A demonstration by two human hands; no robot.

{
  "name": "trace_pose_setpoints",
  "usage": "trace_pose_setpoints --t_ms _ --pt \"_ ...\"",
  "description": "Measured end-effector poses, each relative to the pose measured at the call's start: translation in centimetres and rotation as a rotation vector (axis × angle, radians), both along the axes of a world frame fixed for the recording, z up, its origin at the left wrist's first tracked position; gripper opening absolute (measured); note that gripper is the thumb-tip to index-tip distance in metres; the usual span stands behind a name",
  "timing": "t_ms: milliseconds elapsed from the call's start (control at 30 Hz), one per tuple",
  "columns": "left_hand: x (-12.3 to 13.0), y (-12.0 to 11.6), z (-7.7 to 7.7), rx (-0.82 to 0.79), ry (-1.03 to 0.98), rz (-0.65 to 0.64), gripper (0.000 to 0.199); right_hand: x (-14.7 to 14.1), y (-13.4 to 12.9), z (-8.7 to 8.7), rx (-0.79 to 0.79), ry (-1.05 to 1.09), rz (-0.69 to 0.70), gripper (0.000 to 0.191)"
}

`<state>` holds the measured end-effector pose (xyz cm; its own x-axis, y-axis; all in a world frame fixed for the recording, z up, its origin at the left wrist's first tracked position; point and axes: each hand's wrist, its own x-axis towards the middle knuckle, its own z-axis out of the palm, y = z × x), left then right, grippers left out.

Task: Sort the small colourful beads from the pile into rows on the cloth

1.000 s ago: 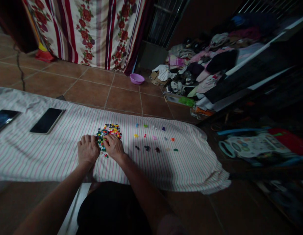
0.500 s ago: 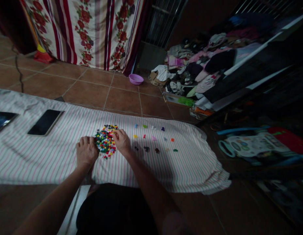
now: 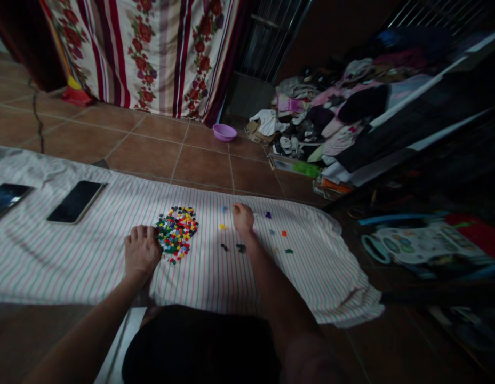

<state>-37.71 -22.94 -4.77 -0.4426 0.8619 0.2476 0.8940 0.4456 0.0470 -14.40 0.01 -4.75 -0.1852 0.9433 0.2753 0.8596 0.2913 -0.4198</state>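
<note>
A heap of small multicoloured pieces (image 3: 177, 232), too small to name exactly, lies on a striped cloth (image 3: 111, 266). My left hand (image 3: 142, 249) rests palm down on the cloth, its fingers lying against the heap's left edge and holding nothing. To the right, small groups sorted by colour are laid in rows, among them yellow pieces (image 3: 222, 226), blue pieces (image 3: 224, 209), black pieces (image 3: 240, 248), an orange group (image 3: 284, 233) and a green group (image 3: 289, 250). My right hand (image 3: 243, 218) is over the upper rows with fingers pinched together; it hides some groups, and what it holds cannot be made out.
Two dark-screened phones lie on the cloth at left, one a phone (image 3: 75, 201) nearer the heap. Beyond, a purple basin (image 3: 224, 132) stands on the tiled floor. Heaped clothes (image 3: 323, 112) are at the back right, and a floral curtain (image 3: 151, 58) hangs behind.
My right hand has left the heap and moved right, over the sorted groups. My left hand stays by the heap. The view has shifted slightly.
</note>
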Motion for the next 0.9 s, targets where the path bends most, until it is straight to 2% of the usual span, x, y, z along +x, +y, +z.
trace_pose_setpoints --t_ms 100,367,733,900 --pt "0.0 0.0 -0.1 -0.001 0.006 -0.002 0.027 0.7 1.0 0.1 -0.028 -0.061 -0.037 0.027" --pt "-0.1 0.0 -0.2 -0.016 -0.003 0.010 0.028 0.9 2.1 -0.5 -0.059 -0.197 0.012 0.030" --pt "-0.1 0.1 -0.2 -0.009 -0.029 0.014 0.027 1.3 2.1 -1.7 0.009 -0.184 0.072 0.031" --pt "-0.1 0.1 -0.2 -0.010 -0.039 0.011 0.027 1.4 2.1 -1.8 0.023 -0.185 0.026 0.032"
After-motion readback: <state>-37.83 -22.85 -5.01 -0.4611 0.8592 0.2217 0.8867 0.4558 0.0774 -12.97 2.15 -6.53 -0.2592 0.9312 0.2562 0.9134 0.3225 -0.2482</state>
